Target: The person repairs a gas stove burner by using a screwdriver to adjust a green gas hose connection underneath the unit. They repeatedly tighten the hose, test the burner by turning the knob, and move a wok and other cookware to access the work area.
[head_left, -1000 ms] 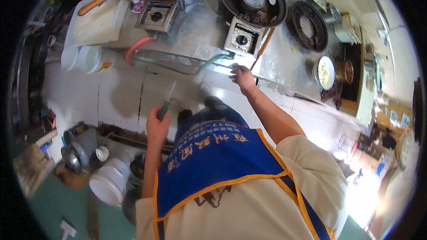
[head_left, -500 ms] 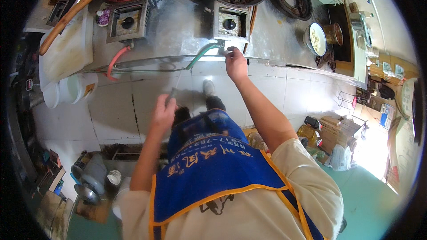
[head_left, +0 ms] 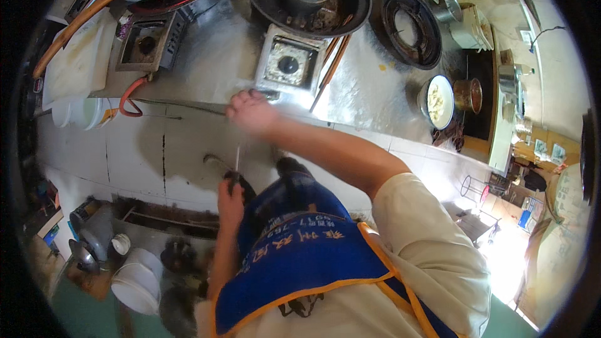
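Note:
My left hand (head_left: pixel 230 203) is closed round the dark handle of a screwdriver (head_left: pixel 238 158), its thin shaft pointing up toward the counter. The kind of tip is blurred. My right hand (head_left: pixel 249 112), somewhat smeared by motion, is at the counter's front edge, just below a square metal burner box (head_left: pixel 289 66) with a black knob. Its fingers are curled, and what they hold is hidden. The hand covers the spot below the box where the green hose was seen.
A large black pan (head_left: pixel 360 15) stands behind the box, and a black ring-shaped burner (head_left: pixel 410 31) to its right. Further right are a bowl of pale food (head_left: pixel 439 103) and a copper-coloured pot (head_left: pixel 467 95). At left, a second burner box (head_left: pixel 147 44) has a red hose (head_left: pixel 127 103).
My right hand has shifted left along the counter edge, its forearm now slanting across. The left hand with the screwdriver has dropped lower. The view has turned, and the green hose is no longer visible.

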A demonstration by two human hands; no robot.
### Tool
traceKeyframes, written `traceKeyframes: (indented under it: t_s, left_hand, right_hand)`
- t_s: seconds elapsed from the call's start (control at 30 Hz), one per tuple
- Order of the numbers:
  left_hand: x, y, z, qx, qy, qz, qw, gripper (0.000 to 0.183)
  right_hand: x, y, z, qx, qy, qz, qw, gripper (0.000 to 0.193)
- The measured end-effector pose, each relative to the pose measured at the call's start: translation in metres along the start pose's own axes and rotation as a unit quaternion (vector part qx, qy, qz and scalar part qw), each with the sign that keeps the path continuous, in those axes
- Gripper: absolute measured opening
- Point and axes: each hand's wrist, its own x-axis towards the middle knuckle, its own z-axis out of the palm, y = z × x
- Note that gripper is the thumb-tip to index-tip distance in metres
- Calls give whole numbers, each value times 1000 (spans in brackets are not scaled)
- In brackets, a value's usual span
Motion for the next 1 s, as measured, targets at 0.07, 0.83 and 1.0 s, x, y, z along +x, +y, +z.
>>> traceKeyframes:
  t_s: [0.07,0.83,1.0]
  left_hand:
    - [-14,-13,24,-31,26,-18,999,37]
    - [-32,-75,7,-39,83,135,987,29]
    - [-70,-41,-23,-67,55,38,996,31]
  right_hand:
    - [5,2,-1,-10,7,-8,1000,25]
    - [-21,96,-134,-70,-155,209,963,21]
    - [-17,82,-121,-111,-145,202,962,23]
